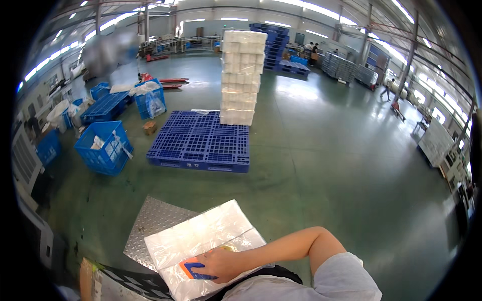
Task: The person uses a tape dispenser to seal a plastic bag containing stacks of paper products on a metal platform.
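Note:
My right hand (223,263) is closed around an orange and blue hand-held tape dispenser (190,270). A yellowish round part shows just beyond the fingers. The dispenser rests against the top of a large white pack (201,228) wrapped in clear, shiny plastic. This pack lies tilted close to my body, over a metal checker-plate surface (150,220). My left hand is out of sight.
Ahead stands a blue plastic pallet (201,140), with a tall stack of plastic-wrapped white packs (243,80) on its back right corner. To the left are a blue crate (103,153), a small brown roll (149,128) and a red pallet jack (173,83). Several people work far off.

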`<state>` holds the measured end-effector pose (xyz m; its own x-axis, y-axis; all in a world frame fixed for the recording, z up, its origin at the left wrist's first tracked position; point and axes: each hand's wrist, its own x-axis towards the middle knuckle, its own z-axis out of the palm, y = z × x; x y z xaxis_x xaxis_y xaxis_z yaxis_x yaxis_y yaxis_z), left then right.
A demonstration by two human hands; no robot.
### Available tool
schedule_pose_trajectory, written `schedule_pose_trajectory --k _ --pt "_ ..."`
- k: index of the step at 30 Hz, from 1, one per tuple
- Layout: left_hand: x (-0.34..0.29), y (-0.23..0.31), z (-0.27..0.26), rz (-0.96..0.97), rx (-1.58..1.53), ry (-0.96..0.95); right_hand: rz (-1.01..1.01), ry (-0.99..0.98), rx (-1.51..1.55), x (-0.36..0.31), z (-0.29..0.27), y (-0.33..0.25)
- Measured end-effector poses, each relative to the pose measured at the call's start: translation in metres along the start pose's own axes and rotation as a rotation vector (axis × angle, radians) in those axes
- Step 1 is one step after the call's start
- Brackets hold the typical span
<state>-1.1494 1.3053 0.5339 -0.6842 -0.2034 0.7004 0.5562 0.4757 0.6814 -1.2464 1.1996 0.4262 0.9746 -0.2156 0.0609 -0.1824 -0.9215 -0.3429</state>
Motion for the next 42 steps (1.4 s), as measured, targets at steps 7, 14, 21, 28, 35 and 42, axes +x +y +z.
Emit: schedule_pose_trajectory --k 7,14,21,28,35,42 --pt "-0.006 -0.009 0.0 -0.028 -0.128 -0.025 -0.012 0.012 0.04 0.0 0.001 -0.002" --pt "0.0 -0.019 0.015 0.066 -0.138 0.169 -0.031 0.042 0.049 -0.001 0.001 -0.003" --pt "0.002 -0.017 -0.006 -0.018 -0.18 -0.029 -0.048 0.07 0.04 -0.001 0.002 -0.004" --pt "0.028 -0.003 -0.006 -0.201 -0.092 -0.034 -0.029 0.051 0.054 -0.002 0.002 -0.004" --pt "0.026 -0.017 -0.002 -0.207 -0.075 -0.158 -0.028 0.061 0.064 -0.001 0.003 -0.002" --pt "0.008 -0.015 -0.005 -0.194 -0.196 -0.021 -0.045 0.057 0.062 0.001 0.004 -0.003"
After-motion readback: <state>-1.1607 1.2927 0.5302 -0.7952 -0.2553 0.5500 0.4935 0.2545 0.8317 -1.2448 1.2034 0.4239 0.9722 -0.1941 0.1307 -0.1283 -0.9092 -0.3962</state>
